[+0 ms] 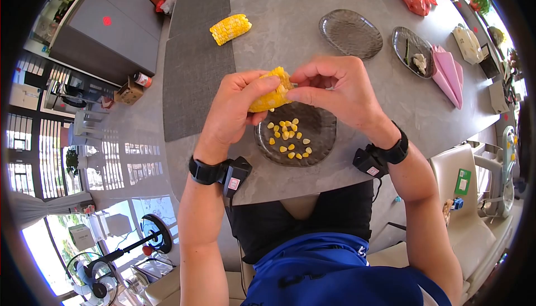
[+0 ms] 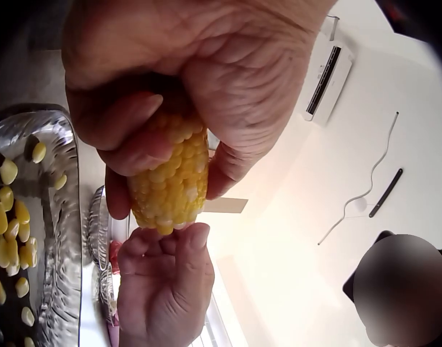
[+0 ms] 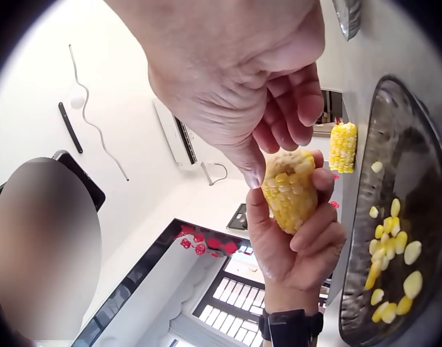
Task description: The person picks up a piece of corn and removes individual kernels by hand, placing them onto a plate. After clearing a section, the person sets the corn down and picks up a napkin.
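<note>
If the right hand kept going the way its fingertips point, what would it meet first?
Most likely the corn piece that the left hand grips: the right hand has its fingertips at the cob's end over the dark plate. Whether they already touch is unclear.

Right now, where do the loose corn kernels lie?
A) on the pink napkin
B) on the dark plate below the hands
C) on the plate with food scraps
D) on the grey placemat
B: the loose kernels lie on the dark plate under both hands.
</note>
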Motion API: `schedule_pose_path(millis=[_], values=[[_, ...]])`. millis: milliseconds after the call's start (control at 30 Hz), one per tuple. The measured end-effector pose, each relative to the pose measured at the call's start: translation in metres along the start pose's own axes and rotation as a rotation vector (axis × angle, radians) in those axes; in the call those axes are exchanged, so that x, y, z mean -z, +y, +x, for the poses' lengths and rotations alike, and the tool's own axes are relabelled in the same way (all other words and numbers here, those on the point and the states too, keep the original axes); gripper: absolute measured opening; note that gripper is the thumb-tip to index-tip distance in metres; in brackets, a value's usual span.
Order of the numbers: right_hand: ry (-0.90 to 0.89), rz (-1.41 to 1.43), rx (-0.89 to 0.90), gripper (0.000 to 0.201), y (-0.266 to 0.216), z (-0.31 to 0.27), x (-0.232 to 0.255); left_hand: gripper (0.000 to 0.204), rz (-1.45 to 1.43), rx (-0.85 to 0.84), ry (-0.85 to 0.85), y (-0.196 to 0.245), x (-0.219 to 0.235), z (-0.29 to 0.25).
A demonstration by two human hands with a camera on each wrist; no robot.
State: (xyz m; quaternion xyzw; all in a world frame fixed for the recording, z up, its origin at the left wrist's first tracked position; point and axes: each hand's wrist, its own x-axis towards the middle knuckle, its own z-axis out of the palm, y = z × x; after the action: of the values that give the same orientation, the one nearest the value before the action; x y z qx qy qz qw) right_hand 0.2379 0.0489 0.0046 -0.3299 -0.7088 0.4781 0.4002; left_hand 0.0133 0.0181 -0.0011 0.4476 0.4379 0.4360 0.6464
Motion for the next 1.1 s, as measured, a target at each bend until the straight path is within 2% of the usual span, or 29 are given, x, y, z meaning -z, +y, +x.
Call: schedule_pose_path(millis=[133,633,733,833,1100], values=[[-0.028,0.110,-0.092,0.015,-0.001,0.000,-0.001,0.033,-0.002,-0.021,-0.022,-0.001,0.004,0.000],[-0.040,0.070,0.013,0.019,0.005,-0.001,-0.004,0.034,0.034,-0.021,0.011,-0.001,0.000,0.001],[-0.025,0.139,-0.116,0.016,0.000,-0.001,-0.004,0.034,0.009,-0.024,0.027,-0.001,-0.001,0.000],[-0.038,0.185,-0.169,0.014,-0.003,0.002,-0.001,0.034,0.017,-0.026,0.027,-0.002,-0.001,0.000],[-0.049,0.224,-0.172,0.015,0.006,0.002,-0.002,0.035,0.068,-0.038,0.047,-0.006,0.000,0.004]])
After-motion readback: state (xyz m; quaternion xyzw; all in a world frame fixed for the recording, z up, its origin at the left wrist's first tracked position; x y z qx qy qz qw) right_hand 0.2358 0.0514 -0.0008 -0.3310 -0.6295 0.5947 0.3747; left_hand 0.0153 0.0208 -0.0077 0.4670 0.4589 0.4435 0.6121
